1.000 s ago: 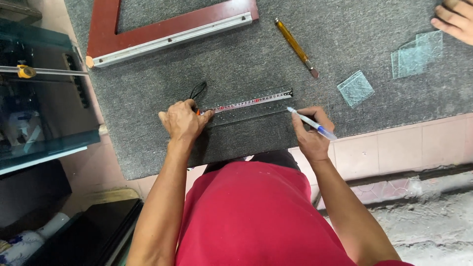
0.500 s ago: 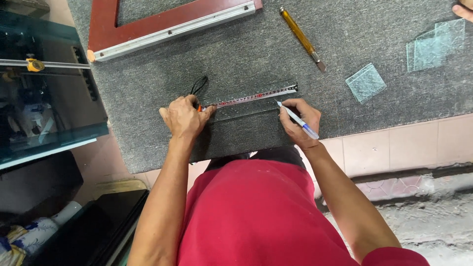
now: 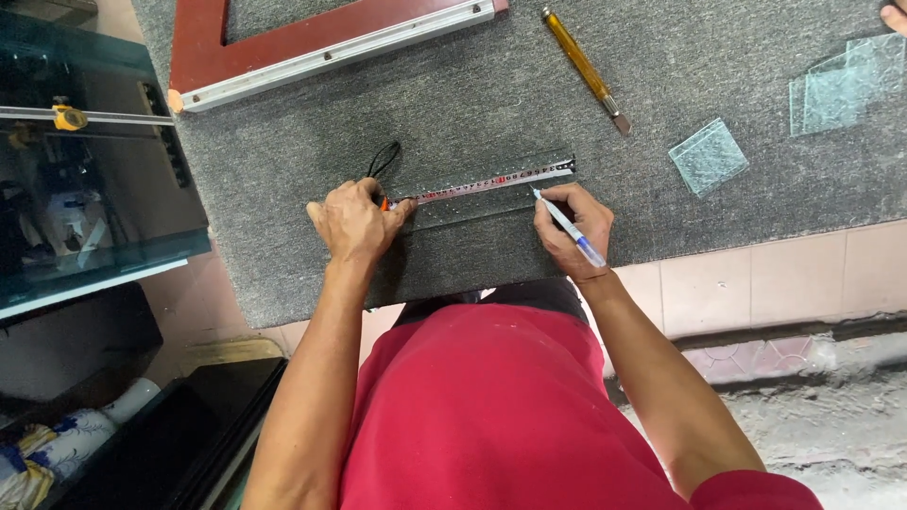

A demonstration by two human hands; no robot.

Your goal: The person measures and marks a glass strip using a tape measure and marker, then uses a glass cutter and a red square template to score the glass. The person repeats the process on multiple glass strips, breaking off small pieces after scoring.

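My left hand point(image 3: 353, 223) presses down on the body of a tape measure, whose blade point(image 3: 491, 179) runs out to the right across a clear glass pane point(image 3: 472, 227) lying on the grey felt mat point(image 3: 283, 142). A black wrist loop point(image 3: 383, 158) pokes out above that hand. My right hand point(image 3: 571, 229) holds a blue and white pen point(image 3: 567, 225) with its tip at the pane's surface near the blade's right end.
A yellow-handled glass cutter point(image 3: 584, 68) lies on the mat beyond the tape. Small glass squares point(image 3: 709, 156) and a stack of glass pieces point(image 3: 841, 85) lie at the right. A red wooden frame point(image 3: 321, 42) sits at the far left. Another person's fingers point(image 3: 894, 15) show at the top right corner. A glass cabinet point(image 3: 85, 179) stands on the left.
My right hand has shifted left along the tape, bringing the pen tip up to the blade. The left hand stays on the tape body.
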